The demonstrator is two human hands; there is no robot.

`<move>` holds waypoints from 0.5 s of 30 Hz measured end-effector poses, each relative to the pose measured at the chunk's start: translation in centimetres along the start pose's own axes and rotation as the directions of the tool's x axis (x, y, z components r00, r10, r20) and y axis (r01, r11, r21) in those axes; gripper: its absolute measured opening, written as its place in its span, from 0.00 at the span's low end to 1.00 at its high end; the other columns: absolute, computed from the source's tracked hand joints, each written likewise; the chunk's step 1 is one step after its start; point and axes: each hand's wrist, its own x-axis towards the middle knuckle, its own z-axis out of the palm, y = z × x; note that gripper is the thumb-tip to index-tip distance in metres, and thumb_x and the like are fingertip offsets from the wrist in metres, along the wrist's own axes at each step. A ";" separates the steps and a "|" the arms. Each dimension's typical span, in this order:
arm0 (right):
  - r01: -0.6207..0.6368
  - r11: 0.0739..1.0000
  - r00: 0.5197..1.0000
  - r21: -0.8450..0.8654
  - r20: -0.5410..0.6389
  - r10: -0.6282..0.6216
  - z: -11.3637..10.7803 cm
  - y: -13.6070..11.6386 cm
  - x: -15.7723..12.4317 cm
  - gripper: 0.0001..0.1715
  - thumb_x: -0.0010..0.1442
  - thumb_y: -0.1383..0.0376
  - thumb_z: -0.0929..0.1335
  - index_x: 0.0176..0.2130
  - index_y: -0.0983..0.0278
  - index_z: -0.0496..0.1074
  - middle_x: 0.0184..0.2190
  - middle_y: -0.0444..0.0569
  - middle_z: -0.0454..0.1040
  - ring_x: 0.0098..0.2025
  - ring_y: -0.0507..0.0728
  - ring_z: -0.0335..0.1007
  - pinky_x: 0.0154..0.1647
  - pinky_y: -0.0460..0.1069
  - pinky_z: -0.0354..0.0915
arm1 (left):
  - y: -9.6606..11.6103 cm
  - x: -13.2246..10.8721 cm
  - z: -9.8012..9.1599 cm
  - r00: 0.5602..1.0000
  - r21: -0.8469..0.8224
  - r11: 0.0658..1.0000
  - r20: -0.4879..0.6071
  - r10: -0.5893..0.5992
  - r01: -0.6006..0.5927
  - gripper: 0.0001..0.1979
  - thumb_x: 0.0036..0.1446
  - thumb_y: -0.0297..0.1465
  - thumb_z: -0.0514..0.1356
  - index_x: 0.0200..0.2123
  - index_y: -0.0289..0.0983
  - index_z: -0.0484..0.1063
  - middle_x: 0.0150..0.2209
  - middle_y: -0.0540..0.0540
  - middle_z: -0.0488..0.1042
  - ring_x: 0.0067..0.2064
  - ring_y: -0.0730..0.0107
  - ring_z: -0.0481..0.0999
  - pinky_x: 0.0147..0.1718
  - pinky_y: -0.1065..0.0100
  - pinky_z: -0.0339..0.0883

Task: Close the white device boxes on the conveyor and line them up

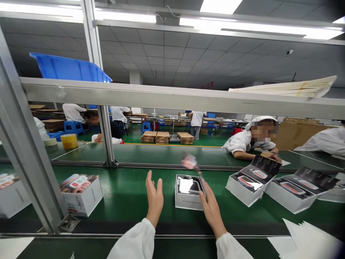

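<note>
My left hand (154, 198) is raised with its fingers apart, holding nothing, just left of an open white box (188, 192) on the green conveyor belt (129, 190). My right hand (211, 210) sits at that box's right edge, gripping a thin item with a blurred pink end (190, 162). The box contents are dark and partly lost in glare. To the right lie two open white boxes (248, 183) (291, 190), each showing a red-and-white device. A closed printed box (81, 194) stands to the left.
A co-worker (253, 138) leans over the far belt, one hand on a box lid. An aluminium frame crossbar (172, 95) spans the view above the belt, with an upright (27, 144) at left. A blue plastic bin (67, 68) sits overhead. White sheets (304, 241) lie at lower right.
</note>
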 end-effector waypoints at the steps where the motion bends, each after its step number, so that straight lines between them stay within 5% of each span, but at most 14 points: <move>1: 0.009 0.999 0.997 -0.043 0.072 -0.005 0.2 -0.2 -0.3 0.34 0.61 0.43 0.63 0.61 0.51 0.66 0.68 0.47 0.54 0.68 0.66 0.48 0.65 0.60 0.49 | 0.1 -0.1 0.0 0.998 0.005 1.000 -0.066 -0.001 0.001 0.27 0.71 0.39 0.44 0.69 0.41 0.41 0.70 0.39 0.46 0.70 0.61 0.48 0.65 0.56 0.52; 3: -0.017 0.995 0.987 -0.101 0.156 0.033 0.6 -0.5 -0.6 0.30 0.61 0.43 0.62 0.58 0.49 0.70 0.70 0.44 0.48 0.69 0.67 0.45 0.66 0.62 0.49 | 0.4 -0.5 0.2 0.997 0.049 0.997 -0.047 0.059 -0.057 0.25 0.71 0.39 0.43 0.68 0.40 0.45 0.69 0.40 0.48 0.70 0.61 0.47 0.66 0.55 0.49; 5: -0.044 0.996 0.984 -0.083 0.168 0.058 1.3 -0.8 -0.8 0.29 0.62 0.43 0.61 0.55 0.51 0.73 0.70 0.46 0.49 0.69 0.67 0.46 0.66 0.62 0.50 | 0.5 -1.0 0.4 0.976 0.088 0.987 0.182 0.116 -0.133 0.23 0.71 0.39 0.43 0.65 0.40 0.55 0.67 0.41 0.55 0.68 0.60 0.53 0.65 0.55 0.51; 8: -0.054 0.998 0.992 0.024 0.115 0.051 2.4 -1.0 -1.0 0.31 0.61 0.44 0.63 0.56 0.56 0.73 0.65 0.51 0.61 0.67 0.65 0.52 0.65 0.59 0.52 | 0.3 -1.6 0.4 0.864 0.123 0.982 0.500 0.060 -0.140 0.24 0.70 0.41 0.44 0.63 0.38 0.62 0.63 0.40 0.64 0.63 0.58 0.64 0.61 0.55 0.58; 12: -0.125 0.973 0.992 0.196 0.006 0.126 2.4 -0.8 -0.5 0.39 0.57 0.44 0.67 0.61 0.60 0.65 0.59 0.53 0.69 0.59 0.64 0.65 0.60 0.55 0.61 | 0.7 -1.5 -0.1 0.813 0.137 0.975 0.578 0.065 -0.176 0.26 0.70 0.42 0.44 0.66 0.39 0.56 0.63 0.41 0.65 0.63 0.56 0.64 0.60 0.53 0.59; 15: -0.183 0.916 0.971 0.356 -0.084 0.226 1.4 -0.8 0.0 0.42 0.56 0.41 0.67 0.61 0.62 0.64 0.57 0.55 0.70 0.57 0.63 0.69 0.55 0.54 0.67 | 2.3 -1.0 -0.9 0.702 0.121 0.912 0.681 0.211 -0.391 0.33 0.62 0.43 0.59 0.68 0.48 0.53 0.66 0.43 0.59 0.66 0.47 0.56 0.62 0.44 0.51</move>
